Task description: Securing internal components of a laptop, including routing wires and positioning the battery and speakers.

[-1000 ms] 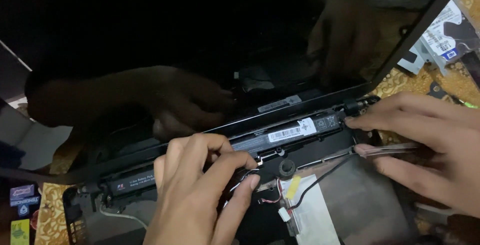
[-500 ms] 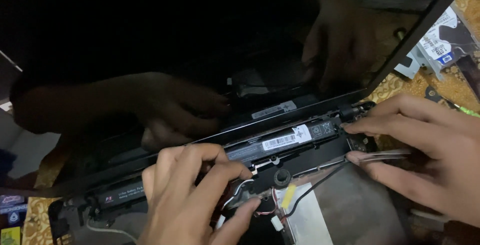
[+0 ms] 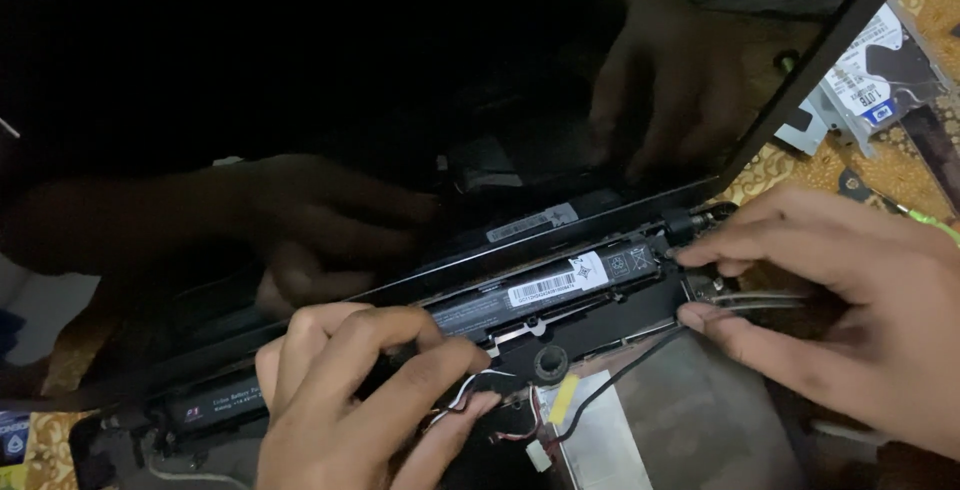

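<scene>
We work on an opened laptop, its long black battery pack (image 3: 520, 295) lying w/ a white barcode label face-up along the hinge edge, just below the dark screen (image 3: 400, 80).

Our left hand (image 3: 360, 400) sits at the near side of the battery, left of its label. Fingers (image 3: 420, 350) curled narrow, tips pressing down at the thin white and red wires (image 3: 470, 390) just under the pack. Whether they actually pinch a wire we cannot tell; the thumb hides the contact.

Our right hand (image 3: 860, 310) is at the battery's right end, by the hinge (image 3: 700, 220). Index tip touches the corner of the pack; thumb rests on a grey metal bracket (image 3: 750, 300) just below it. Fingers narrow, pinching toward that bracket, not closed round the pack itself.

So the battery lies between both hands, touched at the right end, flanked on the near left.

Risk, as we judge it: the thin wires run right beside the battery's near edge, and a tug from the left fingers could strain or snap them at the connector. A black cable (image 3: 620, 380) crosses the silver foil sheet (image 3: 680, 420) below the pack and could snag too. The screen leans over the battery; a slip at the hinge could let it drop.

Beyond the battery's right end, on the patterned desk (image 3: 780, 175), lies a bare hard drive (image 3: 860, 80).
</scene>
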